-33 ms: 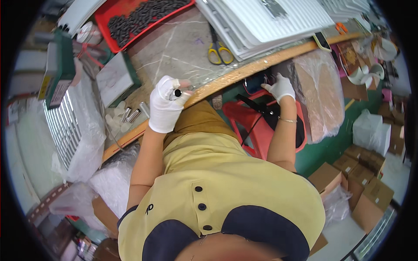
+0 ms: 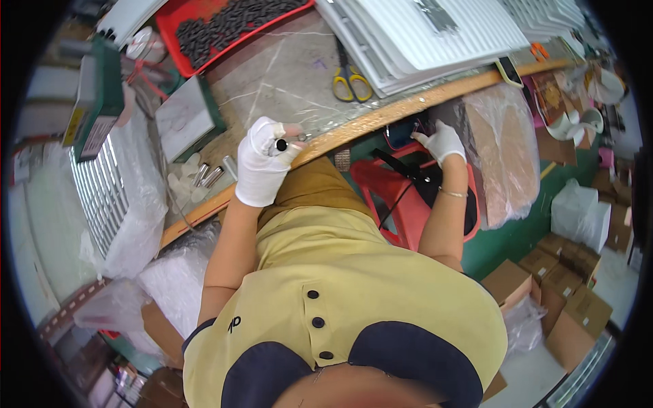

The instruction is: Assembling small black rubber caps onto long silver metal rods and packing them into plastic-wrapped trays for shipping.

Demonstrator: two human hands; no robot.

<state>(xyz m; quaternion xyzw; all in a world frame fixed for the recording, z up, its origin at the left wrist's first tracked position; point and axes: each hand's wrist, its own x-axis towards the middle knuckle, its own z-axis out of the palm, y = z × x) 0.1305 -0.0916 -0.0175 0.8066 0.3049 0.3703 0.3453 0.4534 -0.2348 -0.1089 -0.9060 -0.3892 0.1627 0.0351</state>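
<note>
My left hand (image 2: 262, 166), in a white glove with bare fingertips, is closed at the table's near edge. It grips a small tube with a round black end (image 2: 281, 145); most of the tube is hidden by the fingers. Below the table edge, my right hand (image 2: 447, 144), also gloved, is at a dark blue container (image 2: 400, 134). Its thumb stands apart from the fingers, and the fingertips are partly hidden. Several short shiny metal tubes (image 2: 212, 177) lie on the table left of my left hand. Yellow-and-grey scissors (image 2: 352, 87) rest further back.
A red tray (image 2: 182, 60) of small black pieces (image 2: 228, 30) stands at the back. White ribbed panels (image 2: 469, 34) are stacked at back right, near a phone (image 2: 509, 72). A red stool (image 2: 398, 204) with a black bag is below my right hand; cardboard boxes (image 2: 568, 299) stand lower right.
The whole view has shifted slightly. Both hands hold nearly the same places, and the left still grips the tube.
</note>
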